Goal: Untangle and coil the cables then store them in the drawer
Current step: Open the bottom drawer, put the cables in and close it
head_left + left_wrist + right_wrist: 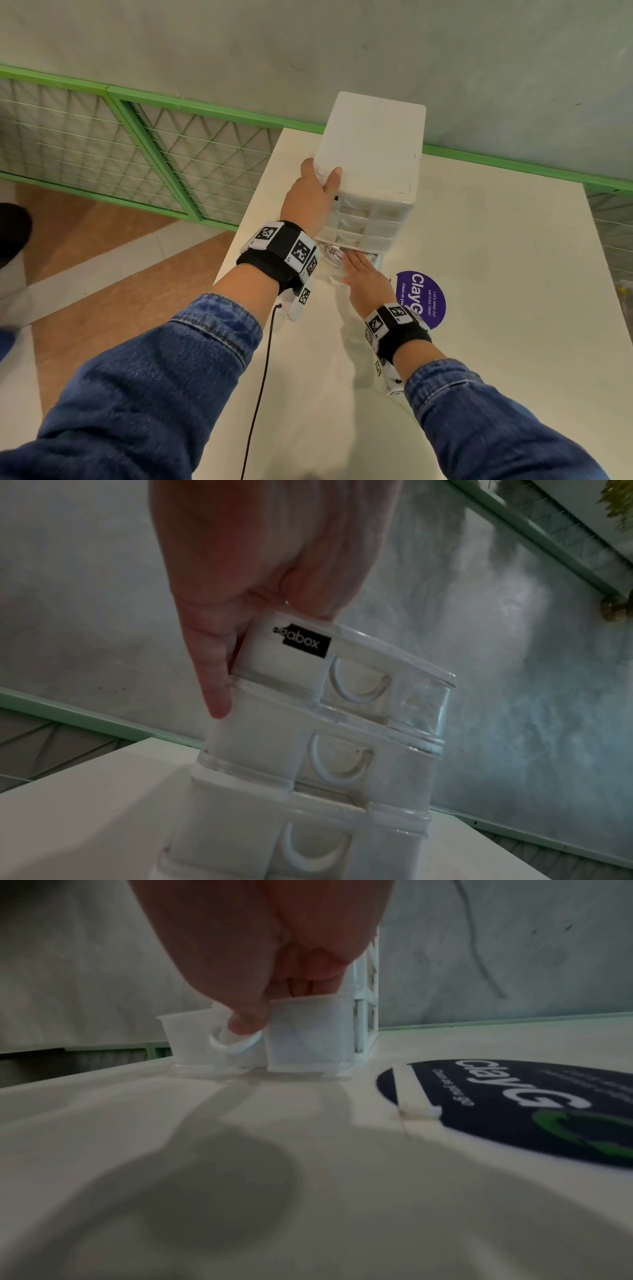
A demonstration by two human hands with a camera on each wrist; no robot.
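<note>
A white drawer tower [370, 144] stands on the white table [496, 325]. My left hand [308, 198] grips its top front-left corner, thumb on the lid and fingers [215, 685] down the side wall of the tower [308, 750]. The bottom drawer [337, 279] is pulled out, with a coiled white cable [334, 253] inside. My right hand [363, 277] lies over the drawer with straight fingers resting on the cable. In the right wrist view its thumb [246, 1020] touches the handle notch of the translucent drawer [308, 1037]. The three upper drawers are pushed in.
A round purple sticker [423, 298] lies on the table just right of my right hand. A black cord [260, 394] hangs past the table's left edge. A green mesh fence [137, 150] runs along the wall behind and to the left.
</note>
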